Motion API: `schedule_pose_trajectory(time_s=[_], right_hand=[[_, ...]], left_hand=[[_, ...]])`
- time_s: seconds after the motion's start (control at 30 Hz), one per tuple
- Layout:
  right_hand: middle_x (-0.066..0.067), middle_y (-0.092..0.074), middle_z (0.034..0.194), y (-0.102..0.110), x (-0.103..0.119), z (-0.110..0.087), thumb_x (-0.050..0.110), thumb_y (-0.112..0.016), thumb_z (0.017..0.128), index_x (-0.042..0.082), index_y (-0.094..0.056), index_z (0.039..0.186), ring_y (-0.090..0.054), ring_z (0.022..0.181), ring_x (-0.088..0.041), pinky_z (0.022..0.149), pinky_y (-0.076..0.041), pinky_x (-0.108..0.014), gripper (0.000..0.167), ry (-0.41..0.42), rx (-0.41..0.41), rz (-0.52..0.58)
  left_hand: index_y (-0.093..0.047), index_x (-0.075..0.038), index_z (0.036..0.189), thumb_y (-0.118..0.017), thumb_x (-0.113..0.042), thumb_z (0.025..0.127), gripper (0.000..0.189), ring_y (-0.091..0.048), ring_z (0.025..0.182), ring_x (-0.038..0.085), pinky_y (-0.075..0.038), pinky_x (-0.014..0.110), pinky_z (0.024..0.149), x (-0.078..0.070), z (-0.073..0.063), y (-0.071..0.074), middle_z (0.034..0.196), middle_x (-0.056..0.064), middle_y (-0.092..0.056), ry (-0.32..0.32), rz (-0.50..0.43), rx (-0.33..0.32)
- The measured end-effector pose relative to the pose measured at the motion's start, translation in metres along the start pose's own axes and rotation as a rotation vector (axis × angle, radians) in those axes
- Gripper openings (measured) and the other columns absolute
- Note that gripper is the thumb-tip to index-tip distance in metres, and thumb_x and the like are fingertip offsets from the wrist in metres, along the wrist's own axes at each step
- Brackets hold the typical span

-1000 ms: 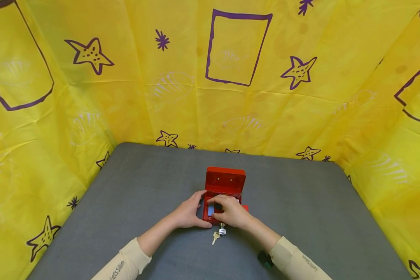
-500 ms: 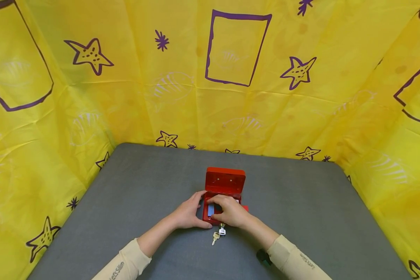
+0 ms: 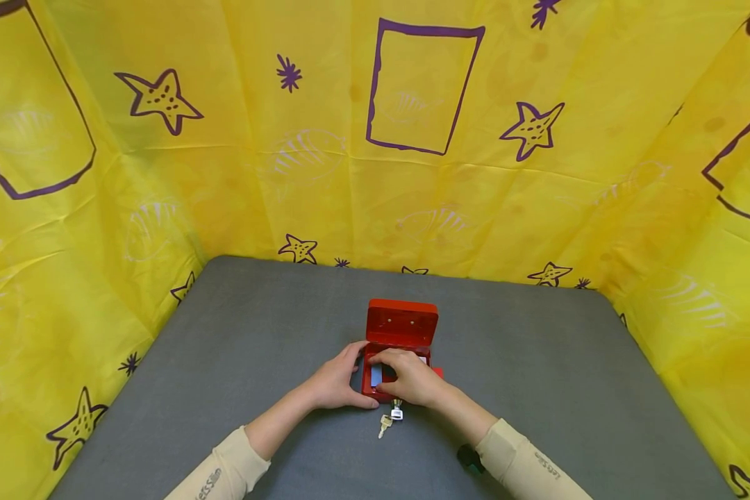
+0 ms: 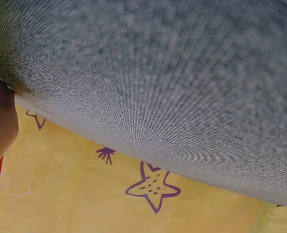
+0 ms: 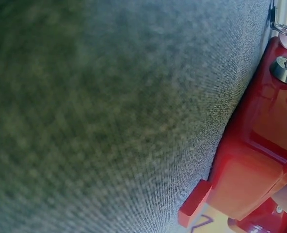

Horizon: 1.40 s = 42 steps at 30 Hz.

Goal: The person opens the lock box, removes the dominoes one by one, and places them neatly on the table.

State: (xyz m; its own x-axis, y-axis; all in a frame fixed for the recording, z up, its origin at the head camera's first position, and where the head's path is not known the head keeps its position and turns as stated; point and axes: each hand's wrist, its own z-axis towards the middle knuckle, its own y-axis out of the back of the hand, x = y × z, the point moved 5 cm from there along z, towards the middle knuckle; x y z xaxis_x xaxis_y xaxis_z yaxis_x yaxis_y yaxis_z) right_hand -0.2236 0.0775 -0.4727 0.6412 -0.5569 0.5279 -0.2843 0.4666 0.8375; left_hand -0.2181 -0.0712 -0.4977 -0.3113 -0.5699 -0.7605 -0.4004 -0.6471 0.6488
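Note:
A small red cash box (image 3: 365, 378) stands on the grey table with its lid (image 3: 403, 325) raised. My left hand (image 3: 337, 378) holds the box's left side, thumb at the front corner and fingers toward the back; part of this hand (image 4: 2, 128) shows at the left wrist view's edge. My right hand (image 3: 411, 377) reaches in over the box, index finger and thumb at opposite ends of a flat light-blue piece (image 3: 376, 375). The palm hides much of the inside. A key (image 3: 396, 413) sits in the front lock (image 5: 285, 70), and a second key (image 3: 385, 425) hangs from it.
A small red block (image 5: 194, 204) lies beside the box's right side. Something white (image 3: 423, 359) shows inside the box at the right. A dark object (image 3: 469, 459) is by the right sleeve. Yellow patterned cloth (image 3: 325, 180) surrounds the grey table (image 3: 256, 312) at the back and sides.

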Motion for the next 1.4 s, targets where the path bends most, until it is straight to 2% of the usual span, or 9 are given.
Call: schedule_pose_trajectory(time_s=[0.23, 0.93, 1.13, 1.4], right_hand=[[-0.007, -0.066, 0.119, 0.0, 0.0, 0.0, 0.015, -0.077, 0.084, 0.005, -0.064, 0.123, -0.06, 0.112, -0.021, 0.101, -0.046, -0.038, 0.042, -0.003, 0.009, -0.005], [-0.004, -0.066, 0.118, 0.007, 0.0, -0.008, 0.014, -0.077, 0.083, 0.007, -0.066, 0.121, -0.061, 0.108, -0.018, 0.096, -0.049, -0.037, 0.039, -0.006, -0.034, 0.03], [0.0, -0.066, 0.117, 0.01, -0.003, -0.013, 0.017, -0.077, 0.084, 0.009, -0.067, 0.119, -0.06, 0.105, -0.015, 0.094, -0.05, -0.034, 0.037, -0.028, -0.043, 0.063], [0.004, -0.067, 0.115, 0.015, -0.007, -0.019, 0.019, -0.077, 0.084, 0.011, -0.068, 0.117, -0.06, 0.104, -0.014, 0.093, -0.051, -0.036, 0.036, -0.05, -0.061, 0.113]], left_hand=[[-0.028, -0.008, 0.148, -0.086, -0.039, 0.071, 0.101, -0.058, 0.117, 0.032, -0.049, 0.041, 0.098, 0.001, 0.0, -0.001, 0.146, 0.011, -0.04, 0.019, -0.005, 0.006], [-0.027, -0.008, 0.148, -0.085, -0.04, 0.072, 0.101, -0.056, 0.119, 0.034, -0.049, 0.043, 0.097, 0.001, 0.0, -0.001, 0.147, 0.012, -0.039, 0.03, -0.011, 0.014], [-0.027, -0.007, 0.148, -0.085, -0.039, 0.072, 0.102, -0.056, 0.119, 0.034, -0.049, 0.043, 0.097, 0.001, 0.0, 0.0, 0.147, 0.013, -0.039, 0.034, -0.015, 0.015], [-0.027, -0.006, 0.148, -0.086, -0.039, 0.072, 0.102, -0.056, 0.12, 0.035, -0.049, 0.044, 0.097, 0.002, -0.001, -0.001, 0.147, 0.015, -0.039, 0.039, -0.01, 0.014]])
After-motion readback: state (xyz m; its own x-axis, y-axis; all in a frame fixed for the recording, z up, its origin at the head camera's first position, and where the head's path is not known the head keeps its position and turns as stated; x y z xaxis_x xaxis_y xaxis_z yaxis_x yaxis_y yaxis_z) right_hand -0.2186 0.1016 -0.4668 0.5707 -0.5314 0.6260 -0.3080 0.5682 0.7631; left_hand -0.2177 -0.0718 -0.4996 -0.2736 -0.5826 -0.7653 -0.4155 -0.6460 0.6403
